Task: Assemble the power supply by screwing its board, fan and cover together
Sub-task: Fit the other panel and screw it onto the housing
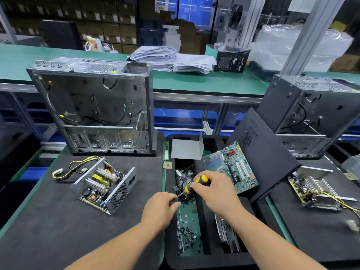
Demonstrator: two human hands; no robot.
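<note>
I work at a computer assembly bench in a factory: stripped PC cases (91,106) on black mats (58,221), loose screws (188,233), boxed stock on warehouse shelves (109,22) behind.

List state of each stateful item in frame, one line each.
Open grey metal power supply with heatsinks: cover off, board exposed, untouched.
Bent grey sheet-metal cover: detached, standing in the tray.
Yellow-and-black screwdriver: held, tip at the left fingers.
Right hand: grips the screwdriver handle.
Left hand: pinches at the screwdriver tip.
Small black screws: loose in the tray slot.
Silver computer case: side panel off.
</note>
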